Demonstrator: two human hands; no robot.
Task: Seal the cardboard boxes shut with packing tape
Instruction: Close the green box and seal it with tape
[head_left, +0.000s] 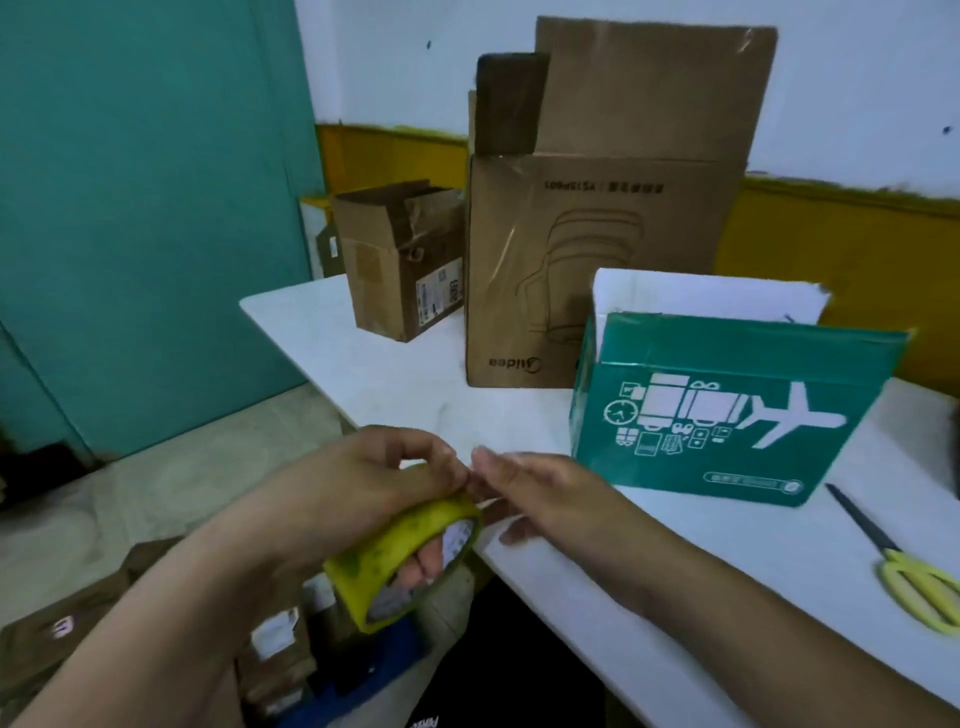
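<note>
My left hand (374, 483) holds a yellow roll of packing tape (400, 558) at the table's near corner, with fingers through its core. My right hand (530, 488) touches the roll's top edge with its fingertips, fingers mostly straight. A green box (727, 415) with a white plane print stands on the white table (415, 374), its white lid flap raised. Behind it stands a tall brown box (587, 260) with its flaps up. A small brown box (400, 275), open and torn, sits at the far left of the table.
Yellow-handled scissors (904, 566) lie on the table at the right. Brown boxes (62, 639) and smaller cartons are stacked on the floor at the lower left. A teal wall is on the left, a white and yellow wall behind.
</note>
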